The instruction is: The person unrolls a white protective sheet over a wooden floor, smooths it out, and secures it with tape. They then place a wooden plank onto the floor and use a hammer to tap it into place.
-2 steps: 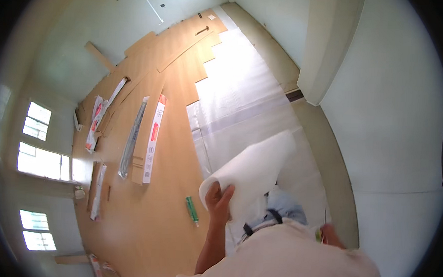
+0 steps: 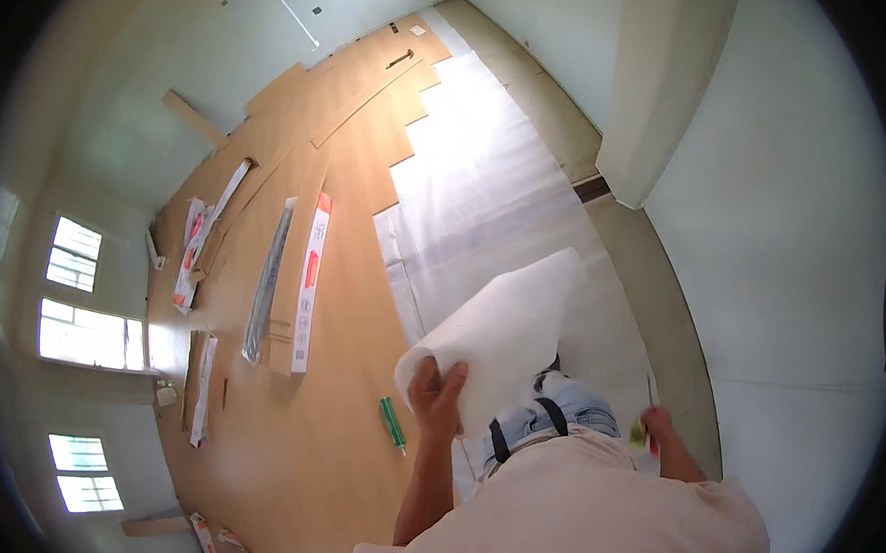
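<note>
My left hand is closed on the near end of a white foam underlay sheet, with the thumb on top and the fingers around its curled edge. The sheet slants up and away to the right, above white underlay spread on the floor. Out to my right side, my right hand is closed around a small yellow-green and red object. A thin dark line stands up beside that hand; its kind is too small to make out. Left of my left hand, a green tube lies on the wood planks.
Wood-look flooring covers the left side, with a stepped edge against the underlay. A long white and red carton and a grey wrapped strip lie on it. A hammer rests far off. Bare floor runs along the right wall.
My right hand has moved forward, farther from my body, with the small object in it. My left hand still grips the underlay sheet, and the view has shifted slightly.
</note>
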### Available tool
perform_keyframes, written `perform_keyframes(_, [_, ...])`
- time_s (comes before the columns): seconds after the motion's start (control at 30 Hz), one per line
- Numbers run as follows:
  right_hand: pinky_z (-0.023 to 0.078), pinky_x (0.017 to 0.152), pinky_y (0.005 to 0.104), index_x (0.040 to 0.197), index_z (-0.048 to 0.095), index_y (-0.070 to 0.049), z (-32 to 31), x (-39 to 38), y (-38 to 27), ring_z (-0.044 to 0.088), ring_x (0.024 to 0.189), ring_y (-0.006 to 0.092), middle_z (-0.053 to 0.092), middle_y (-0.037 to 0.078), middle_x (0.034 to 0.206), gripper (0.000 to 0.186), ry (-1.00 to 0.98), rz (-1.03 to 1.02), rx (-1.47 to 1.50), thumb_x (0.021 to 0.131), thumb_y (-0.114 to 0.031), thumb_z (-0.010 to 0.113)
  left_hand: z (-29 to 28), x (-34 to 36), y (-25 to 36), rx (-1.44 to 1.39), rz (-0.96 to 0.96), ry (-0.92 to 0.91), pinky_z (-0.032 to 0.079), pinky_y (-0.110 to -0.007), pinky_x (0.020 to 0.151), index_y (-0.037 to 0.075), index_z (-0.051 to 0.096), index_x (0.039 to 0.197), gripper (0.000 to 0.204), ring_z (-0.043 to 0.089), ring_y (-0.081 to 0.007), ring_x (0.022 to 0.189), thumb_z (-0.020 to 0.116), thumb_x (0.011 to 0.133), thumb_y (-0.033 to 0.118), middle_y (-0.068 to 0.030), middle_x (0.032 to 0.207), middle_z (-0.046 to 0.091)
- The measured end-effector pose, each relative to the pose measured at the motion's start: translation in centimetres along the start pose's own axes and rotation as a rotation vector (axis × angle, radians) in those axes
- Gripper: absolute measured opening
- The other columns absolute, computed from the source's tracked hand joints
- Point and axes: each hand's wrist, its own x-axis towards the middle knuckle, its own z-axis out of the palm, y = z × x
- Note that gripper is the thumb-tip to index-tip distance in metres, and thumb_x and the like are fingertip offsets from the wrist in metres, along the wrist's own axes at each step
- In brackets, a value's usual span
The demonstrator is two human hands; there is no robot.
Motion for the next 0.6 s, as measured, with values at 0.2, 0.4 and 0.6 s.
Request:
perform_keyframes(0.2, [0.049,0.067,0.0378,0.095,0.065,-0.002,-3.7,16.9,-37.9,0.056,0.069,0.0191,0.062,0.009,0.077,0.028,0.078,-0.492,-0.086,0.093,-0.029,0.072,1.9,18.4,6.1,-0.135,0.077,0.227,0.055,-0.035,0.091,-0.007,0.062,0.129,0.040,0.066,-0.0219,0.105,0.070,0.094,0.012,-0.0135,0.118,0.069])
perform_keyframes(0.4, [0.047,0.064,0.0361,0.094,0.065,-0.001,-5.2,29.9,-55.0,0.055,0.069,0.0158,0.061,0.007,0.076,0.022,0.143,-0.533,0.008,0.092,-0.023,0.070,2.6,37.7,2.8,-0.306,-0.095,0.319,0.057,-0.041,0.090,-0.006,0.057,0.131,0.040,0.067,-0.0268,0.106,0.067,0.098,0.016,-0.0161,0.122,0.066])
perform_keyframes(0.6, [0.050,0.069,0.0422,0.097,0.067,-0.004,2.1,32.6,-47.8,0.061,0.079,0.0200,0.064,0.009,0.085,0.018,0.039,0.100,0.205,0.089,-0.020,0.068,4.1,57.7,-4.8,-0.156,-0.159,0.201,0.052,-0.034,0.092,-0.006,0.063,0.123,0.033,0.064,-0.0183,0.103,0.070,0.098,0.016,-0.0112,0.116,0.069])
